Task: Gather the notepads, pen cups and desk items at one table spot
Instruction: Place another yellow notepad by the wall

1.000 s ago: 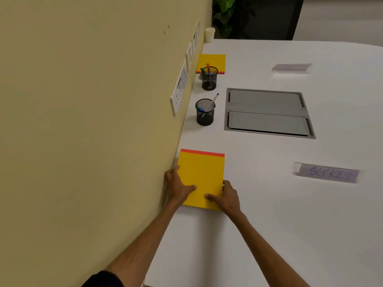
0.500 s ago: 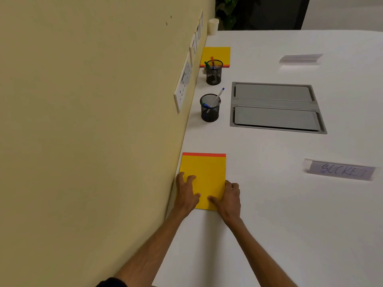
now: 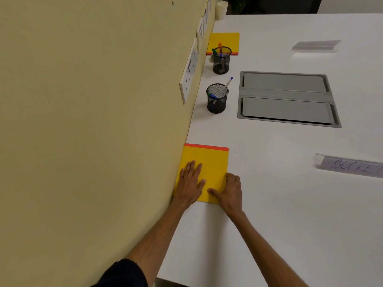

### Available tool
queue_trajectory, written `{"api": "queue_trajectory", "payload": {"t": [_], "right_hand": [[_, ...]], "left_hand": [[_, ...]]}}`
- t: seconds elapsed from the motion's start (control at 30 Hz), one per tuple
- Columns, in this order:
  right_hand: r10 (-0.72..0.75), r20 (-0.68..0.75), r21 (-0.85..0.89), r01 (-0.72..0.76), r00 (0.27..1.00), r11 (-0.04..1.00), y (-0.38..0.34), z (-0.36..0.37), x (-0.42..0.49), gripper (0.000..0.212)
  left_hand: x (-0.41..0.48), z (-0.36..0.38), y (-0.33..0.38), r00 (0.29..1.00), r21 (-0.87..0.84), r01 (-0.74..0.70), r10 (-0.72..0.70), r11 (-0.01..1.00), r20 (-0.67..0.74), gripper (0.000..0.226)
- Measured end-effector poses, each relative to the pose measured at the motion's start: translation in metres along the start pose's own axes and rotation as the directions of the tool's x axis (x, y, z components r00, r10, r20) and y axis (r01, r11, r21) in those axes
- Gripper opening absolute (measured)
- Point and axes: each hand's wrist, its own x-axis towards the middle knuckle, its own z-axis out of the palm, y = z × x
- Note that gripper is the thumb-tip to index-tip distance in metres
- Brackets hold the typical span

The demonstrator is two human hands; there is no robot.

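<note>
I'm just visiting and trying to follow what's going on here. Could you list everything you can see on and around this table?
Notepad: 2, yellow with an orange-red strip; near notepad by the wall under the hands, far notepad behind the far cup.
Pen cup: 2, black mesh; near cup holding a white pen with a blue cap, far cup holding orange, green and blue pens.
Name plate: 2, clear; one reading SOCKET at right, one far right, too blurred to read.
Socket hatch: 1, grey metal, set into the table centre.
Paper cup: 1, white, far corner.
Wall outlets: several, white, along the wall.
Table: 1, white.
Left hand: flat on the near notepad.
Right hand: at the notepad's right edge.
</note>
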Motion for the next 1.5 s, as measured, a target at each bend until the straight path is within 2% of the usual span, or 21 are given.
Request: {"api": "queue_trajectory", "payload": {"t": [0.1,0.17,0.3,0.43,0.57,0.73,0.87,0.93,1.07,1.27,1.5], "right_hand": [[-0.019,-0.06,-0.011,0.019,0.998,1.0,0.001,-0.002,0.007,0.077],[-0.094,-0.097,-0.081,0.086,0.991,0.993,0.001,-0.002,0.014,0.083],[-0.246,0.029,-0.264,0.245,0.969,0.933,0.002,0.004,0.025,0.09],[-0.269,0.047,-0.323,0.269,0.962,0.907,0.007,0.013,0.022,0.096],[-0.237,0.088,-0.267,0.252,0.968,0.93,0.006,0.012,0.024,0.094],[-0.245,0.194,-0.19,0.282,0.95,0.94,0.01,-0.004,0.034,0.073],[-0.236,0.284,-0.183,0.294,0.929,0.938,0.006,-0.023,0.041,0.076],[-0.284,0.258,-0.147,0.328,0.923,0.933,0.003,-0.029,0.04,0.071],[-0.335,0.101,0.001,0.336,0.937,0.942,-0.009,-0.045,0.03,0.052],[-0.376,0.005,-0.003,0.376,0.927,0.927,-0.037,-0.082,0.02,0.046],[-0.374,-0.05,-0.002,0.375,0.926,0.927,-0.067,-0.135,0.007,0.049]], "left_hand": [[-0.003,0.009,-0.006,0.999,0.044,-0.013,0.016,0.999,-0.046,0.083],[-0.004,0.012,-0.005,0.997,0.07,-0.002,0.007,0.998,-0.073,0.08],[-0.006,0.016,-0.006,0.995,0.109,0.032,-0.021,0.994,-0.097,0.07],[-0.007,0.017,-0.006,0.995,0.135,0.057,-0.044,0.989,-0.094,0.068],[-0.008,0.017,0.001,0.992,0.114,0.095,-0.085,0.989,-0.088,0.066],[-0.01,0.017,0.011,0.987,0.055,0.137,-0.131,0.989,-0.091,0.066],[-0.019,0.013,0.019,0.988,-0.029,0.139,-0.14,0.99,-0.069,0.09],[-0.022,0.009,0.026,0.985,-0.083,0.148,-0.154,0.985,-0.071,0.1],[-0.026,-0.014,0.039,0.987,-0.087,0.118,-0.126,0.989,-0.097,0.104],[-0.025,-0.056,0.058,0.983,-0.117,0.108,-0.124,0.987,-0.137,0.108],[-0.037,-0.115,0.098,0.981,-0.11,0.039,-0.06,0.993,-0.186,0.089]]}}
